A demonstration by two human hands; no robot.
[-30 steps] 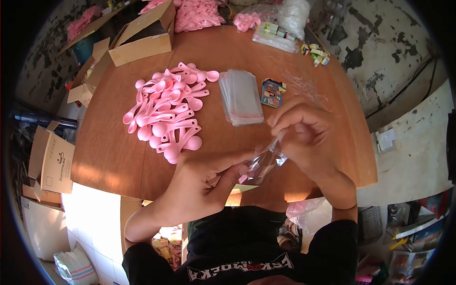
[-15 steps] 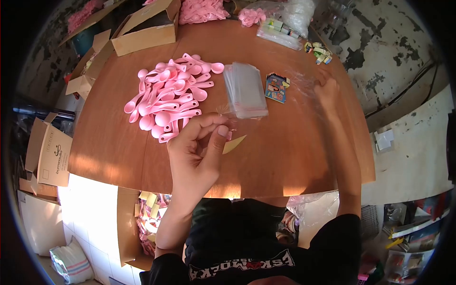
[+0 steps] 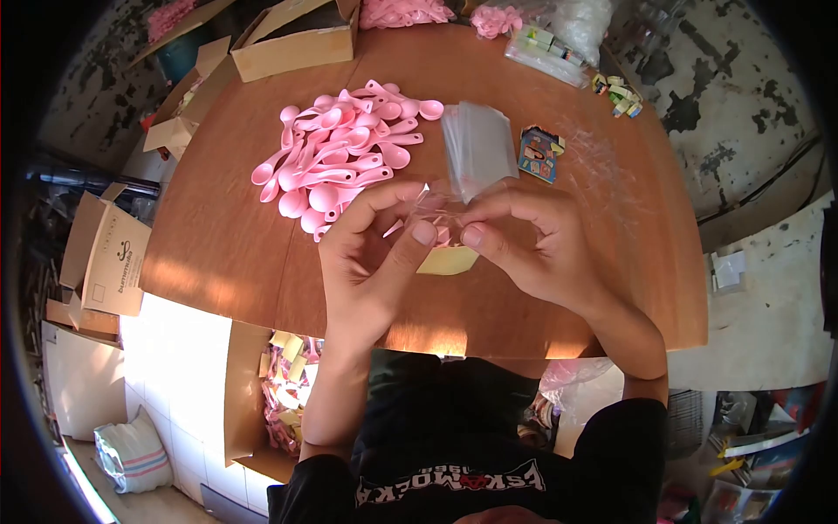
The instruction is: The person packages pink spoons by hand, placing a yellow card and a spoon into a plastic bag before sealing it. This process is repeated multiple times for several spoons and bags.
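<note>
Near the table's front edge, my left hand and my right hand pinch the top of a small clear plastic bag between thumbs and fingers. A yellow card hangs below the fingertips, apparently in the bag, with bits of pink showing just above it. What the pink is, I cannot make out. Beyond my left hand lies a heap of pink plastic measuring spoons. A stack of flat clear bags lies just past my fingers, with a small pile of blue printed cards to its right.
An open cardboard box stands at the back left, beside bags of pink spoons. At the back right are plastic packs and small folded papers. Below the table's left front, a carton holds packed pieces.
My right hand has come from the table's right side to the bag, and both hands now grip its top. The yellow card has turned more face-on. The view has shifted slightly.
</note>
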